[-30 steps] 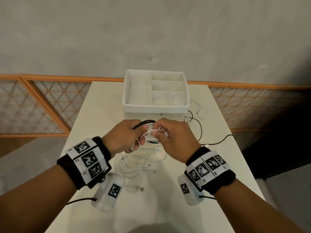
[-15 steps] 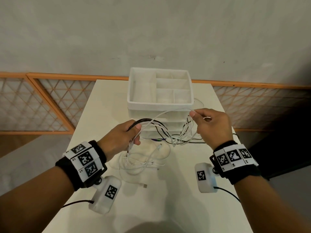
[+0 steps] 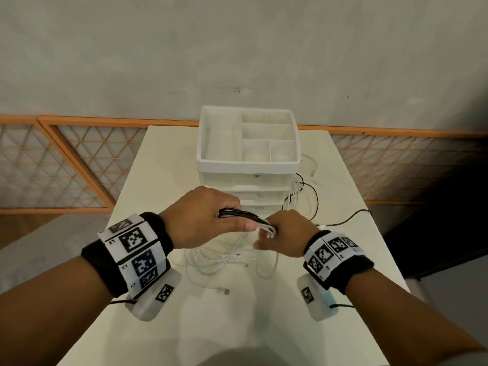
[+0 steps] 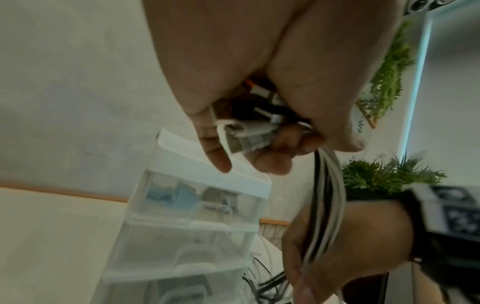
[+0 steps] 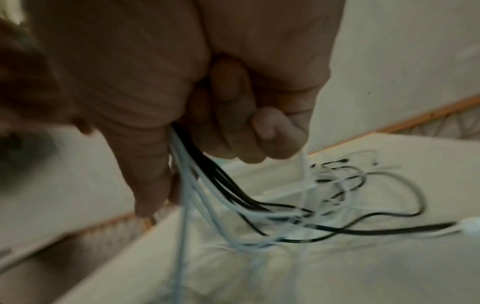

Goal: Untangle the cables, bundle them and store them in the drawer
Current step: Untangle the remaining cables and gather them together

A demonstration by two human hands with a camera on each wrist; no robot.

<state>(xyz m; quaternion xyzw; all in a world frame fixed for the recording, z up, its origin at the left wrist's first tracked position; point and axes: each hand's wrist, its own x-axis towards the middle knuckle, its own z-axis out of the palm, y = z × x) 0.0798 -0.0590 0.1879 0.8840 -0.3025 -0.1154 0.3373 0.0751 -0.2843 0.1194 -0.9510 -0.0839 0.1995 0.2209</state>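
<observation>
Both hands hold a bunch of black and white cables [image 3: 248,219] above the white table [image 3: 264,320], just in front of the drawer unit [image 3: 250,180]. My left hand [image 3: 206,220] grips the bunch, with plug ends [image 4: 249,131] tucked in its palm. My right hand [image 3: 280,233] is curled round the same cables [image 5: 207,174] right beside the left. Loose white loops [image 3: 224,260] hang to the table under the hands. More black and white cable [image 3: 303,196] trails to the right of the unit.
The clear-fronted drawer unit carries a white divided tray [image 3: 249,165] on top; its drawers [image 4: 197,205] look closed. A USB plug end [image 3: 224,291] lies on the table near me. The table edges drop off left and right; an orange lattice rail [image 3: 66,167] runs behind.
My right hand had pulled out to the right with white cable strands; now it has come back beside the left hand and closed round the gathered bunch. The left hand has kept its grip.
</observation>
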